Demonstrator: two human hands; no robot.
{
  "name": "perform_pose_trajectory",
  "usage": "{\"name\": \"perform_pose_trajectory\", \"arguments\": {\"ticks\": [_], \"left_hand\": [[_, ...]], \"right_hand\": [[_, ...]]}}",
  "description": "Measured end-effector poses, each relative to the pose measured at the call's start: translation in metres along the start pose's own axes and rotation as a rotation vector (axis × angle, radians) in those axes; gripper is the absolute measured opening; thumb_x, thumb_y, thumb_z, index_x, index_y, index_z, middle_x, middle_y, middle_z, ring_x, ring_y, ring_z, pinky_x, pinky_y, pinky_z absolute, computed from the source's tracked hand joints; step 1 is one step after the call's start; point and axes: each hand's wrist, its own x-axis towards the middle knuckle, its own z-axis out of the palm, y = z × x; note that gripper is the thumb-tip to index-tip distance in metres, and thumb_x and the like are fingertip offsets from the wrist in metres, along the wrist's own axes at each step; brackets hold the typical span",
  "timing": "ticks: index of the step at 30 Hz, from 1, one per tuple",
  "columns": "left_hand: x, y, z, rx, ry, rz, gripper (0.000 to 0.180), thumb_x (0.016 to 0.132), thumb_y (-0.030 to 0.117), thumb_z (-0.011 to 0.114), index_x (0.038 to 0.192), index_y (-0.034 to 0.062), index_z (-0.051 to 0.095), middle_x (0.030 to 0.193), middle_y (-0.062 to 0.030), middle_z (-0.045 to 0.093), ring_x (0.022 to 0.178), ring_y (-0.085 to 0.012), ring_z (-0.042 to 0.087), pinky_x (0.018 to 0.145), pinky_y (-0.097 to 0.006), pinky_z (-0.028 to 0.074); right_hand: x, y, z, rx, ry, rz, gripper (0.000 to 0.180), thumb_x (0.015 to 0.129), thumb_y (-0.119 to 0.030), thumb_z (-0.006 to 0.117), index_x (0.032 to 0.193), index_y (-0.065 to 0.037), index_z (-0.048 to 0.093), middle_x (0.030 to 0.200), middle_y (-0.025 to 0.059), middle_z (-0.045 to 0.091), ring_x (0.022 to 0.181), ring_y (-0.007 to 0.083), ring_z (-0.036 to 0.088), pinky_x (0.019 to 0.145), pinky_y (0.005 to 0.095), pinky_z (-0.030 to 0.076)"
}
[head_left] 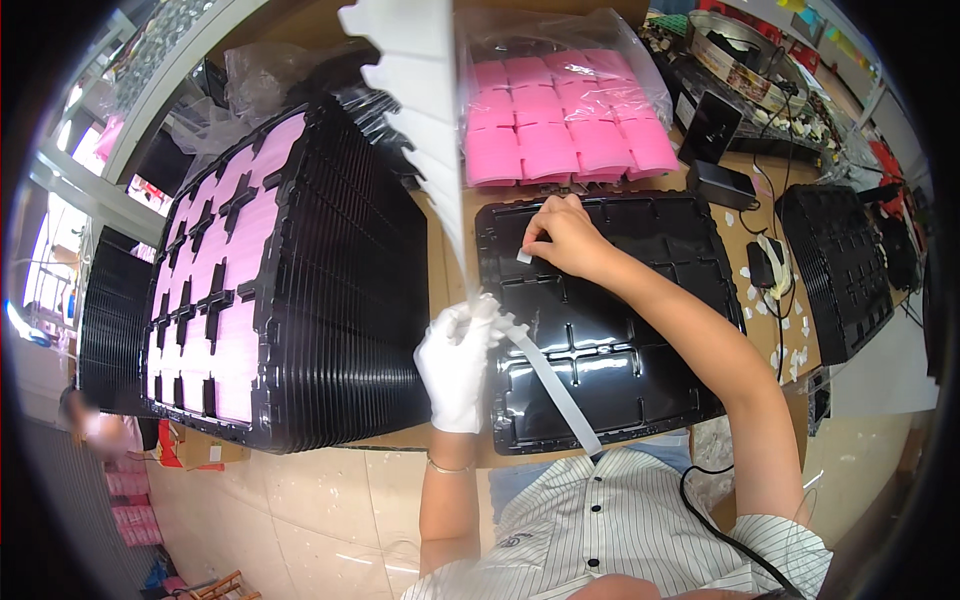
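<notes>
My left hand [455, 365], in a white glove, was closed around a long white backing strip [425, 110] that rose up and away toward the far edge of the desk [445, 270], its loose tail trailing back toward my shirt. My right hand [565, 235], bare, was pinched shut with thumb and fingertips on a small white sticker [524, 256], pressing it against the black moulded tray [600, 330] that lay flat near the front edge of the desk. Just beyond the tray, toward the far edge, sat a clear bag of pink foam pads [560, 125]. To the left of the tray stood a tall stack of black trays [330, 290], the top one filled with pink pads. Toward the right edge I saw a second stack of trays [835, 265], with small white scraps scattered on the desk between it and my tray.
</notes>
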Motion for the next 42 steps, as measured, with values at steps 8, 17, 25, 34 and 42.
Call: {"name": "perform_pose_trajectory", "arguments": {"ticks": [8,17,25,34,42], "left_hand": [[-0.002,-0.005,-0.010,0.015,-0.030,0.013,0.020,0.091,0.012,0.073,0.102,-0.0049,0.070,0.085,-0.0099,0.073,0.074,-0.0111,0.068,0.068,-0.023,0.053],[-0.001,-0.007,-0.008,-0.007,-0.042,0.001,0.016,0.091,0.009,0.072,0.100,-0.0038,0.071,0.090,-0.0086,0.071,0.073,-0.0104,0.068,0.068,-0.022,0.054],[0.006,-0.014,-0.013,-0.001,-0.023,0.053,0.018,0.091,0.011,0.073,0.101,-0.0029,0.071,0.088,-0.0082,0.072,0.073,-0.0101,0.068,0.066,-0.022,0.053],[-0.003,0.004,-0.002,-0.078,-0.185,-0.070,0.023,0.094,0.016,0.070,0.105,-0.0037,0.067,0.087,-0.0108,0.073,0.073,-0.0111,0.068,0.067,-0.022,0.053],[-0.016,0.011,0.026,0.099,-0.244,-0.070,0.023,0.092,0.019,0.072,0.101,-0.0021,0.067,0.082,-0.0079,0.072,0.071,-0.0090,0.065,0.064,-0.022,0.052]], "right_hand": [[0.004,0.000,0.017,-0.164,-0.068,0.046,0.016,0.074,-0.016,0.078,0.076,-0.002,0.068,0.082,0.0125,0.061,0.076,0.0293,0.061,0.077,0.0394,0.049],[0.003,0.000,0.020,-0.098,-0.012,0.186,0.017,0.076,-0.017,0.072,0.076,-0.001,0.069,0.091,0.0214,0.064,0.088,0.0394,0.064,0.083,0.0460,0.051],[-0.020,-0.006,0.012,0.004,0.023,-0.109,0.010,0.082,-0.011,0.075,0.083,-0.004,0.068,0.090,0.0103,0.055,0.093,0.0229,0.057,0.077,0.0305,0.047],[-0.087,-0.042,-0.041,1.346,-0.223,0.678,0.015,0.096,-0.012,0.060,0.106,0.000,0.060,0.092,0.0114,0.067,0.080,0.0142,0.063,0.070,0.0264,0.052],[-0.144,-0.068,-0.032,0.839,0.043,0.428,0.012,0.087,-0.006,0.074,0.095,-0.001,0.067,0.087,0.0011,0.065,0.068,0.0013,0.050,0.057,0.0193,0.041]]}}
